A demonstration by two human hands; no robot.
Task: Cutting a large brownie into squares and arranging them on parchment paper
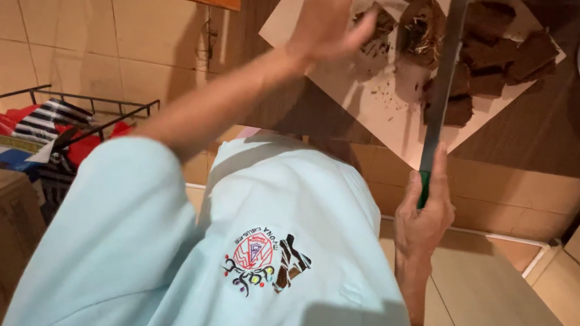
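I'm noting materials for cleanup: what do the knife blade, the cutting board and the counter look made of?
Knife blade: long, grey and smooth, likely steel; green handle, probably plastic, in the right hand. Cutting board: pale, matte, plastic or light wood. Counter: brown wood grain, maybe laminate.

The left hand (330,10) reaches forward on an outstretched bare arm, fingers extended and loosely together, palm down. The right hand (422,219) is closed in a grip (thumb up along the top), wrist straight.

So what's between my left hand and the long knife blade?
Head view: a crumbly dark brown cake piece on the pale cutting board, between the left hand and the green-handled metal knife.
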